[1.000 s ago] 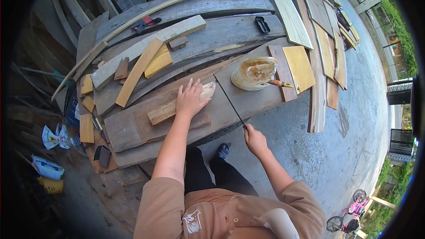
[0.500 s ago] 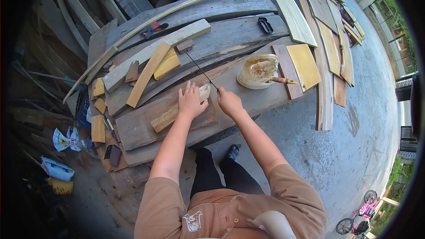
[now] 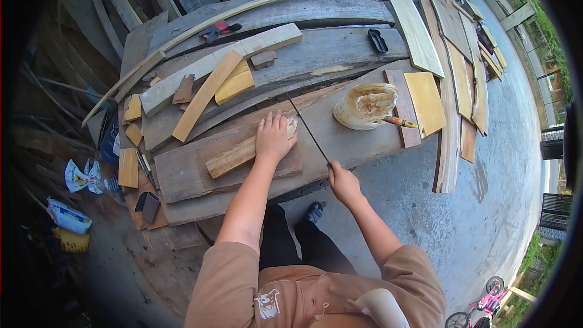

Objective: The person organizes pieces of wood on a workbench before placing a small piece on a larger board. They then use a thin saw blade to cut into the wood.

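Pressed on the right part of a wooden block (image 3: 234,158), my left hand (image 3: 273,138) has its fingers spread over the wood. The block lies on a wide brown board (image 3: 176,173). My right hand (image 3: 344,182) is closed around the near end of a long thin dark rod-like tool (image 3: 308,132). That tool slants up and left, its far tip just beyond the block's right end. Right of the tool stands a stained whitish tub (image 3: 358,109), with a brush (image 3: 399,122) at its right side.
Planks and offcuts cover the bench, including a light strip (image 3: 207,94) and a yellow board (image 3: 425,103). A red and black tool (image 3: 218,31) and a black tray (image 3: 378,41) lie farther back. A pink bicycle (image 3: 486,304) is at lower right.
My right hand has moved down and to the right, drawing the thin tool back toward me. My left hand stays on the block. The whole view has shifted slightly.
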`<state>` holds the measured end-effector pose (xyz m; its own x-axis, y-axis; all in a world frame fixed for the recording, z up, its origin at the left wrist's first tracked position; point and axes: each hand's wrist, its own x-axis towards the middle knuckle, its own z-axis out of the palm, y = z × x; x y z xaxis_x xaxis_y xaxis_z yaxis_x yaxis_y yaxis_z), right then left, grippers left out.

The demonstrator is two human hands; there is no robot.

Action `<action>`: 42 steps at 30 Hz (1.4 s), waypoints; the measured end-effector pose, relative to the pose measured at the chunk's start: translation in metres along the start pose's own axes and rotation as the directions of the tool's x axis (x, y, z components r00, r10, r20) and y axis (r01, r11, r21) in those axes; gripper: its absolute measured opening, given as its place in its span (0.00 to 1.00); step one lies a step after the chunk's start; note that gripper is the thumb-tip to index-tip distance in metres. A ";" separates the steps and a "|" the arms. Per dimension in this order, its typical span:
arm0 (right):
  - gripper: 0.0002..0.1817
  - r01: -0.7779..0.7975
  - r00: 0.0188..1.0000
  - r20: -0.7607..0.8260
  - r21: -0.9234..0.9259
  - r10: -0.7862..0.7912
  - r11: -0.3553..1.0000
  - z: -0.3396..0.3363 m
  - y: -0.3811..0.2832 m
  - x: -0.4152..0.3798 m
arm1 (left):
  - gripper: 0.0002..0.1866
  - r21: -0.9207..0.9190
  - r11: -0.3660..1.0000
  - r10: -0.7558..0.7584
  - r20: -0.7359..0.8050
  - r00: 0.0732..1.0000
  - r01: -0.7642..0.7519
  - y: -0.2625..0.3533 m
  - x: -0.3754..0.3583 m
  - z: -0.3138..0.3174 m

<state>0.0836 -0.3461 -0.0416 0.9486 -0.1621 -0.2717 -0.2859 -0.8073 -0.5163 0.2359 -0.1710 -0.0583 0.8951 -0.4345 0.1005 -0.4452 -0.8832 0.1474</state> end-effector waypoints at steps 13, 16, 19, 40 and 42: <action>0.12 0.121 0.992 -0.037 0.048 -0.119 0.992 -0.008 -0.052 0.099 | 0.28 -0.053 0.997 0.060 -0.015 0.998 -0.061 -0.002 0.002 0.000; 0.11 0.095 0.995 -0.041 0.067 -0.093 0.993 -0.003 -0.044 0.087 | 0.28 -0.052 0.991 0.125 0.006 0.992 -0.125 -0.002 -0.001 -0.006; 0.11 0.057 0.997 -0.062 0.097 -0.051 0.994 0.007 -0.039 0.072 | 0.27 -0.059 0.974 0.222 0.015 0.975 -0.221 -0.004 0.000 -0.009; 0.11 0.014 0.997 -0.075 0.017 -0.012 1.000 0.014 0.008 -0.007 | 0.28 -0.073 0.997 -0.011 0.035 0.999 0.013 0.006 0.004 -0.002; 0.10 0.030 0.995 -0.100 0.007 -0.029 1.000 0.004 0.009 -0.015 | 0.28 -0.078 0.997 -0.001 0.023 1.000 0.003 0.006 0.003 -0.003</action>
<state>0.0658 -0.3485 -0.0455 0.9652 -0.1947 -0.1743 -0.2587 -0.8075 -0.5301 0.2362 -0.1770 -0.0540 0.8958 -0.4375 0.0776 -0.4433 -0.8679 0.2241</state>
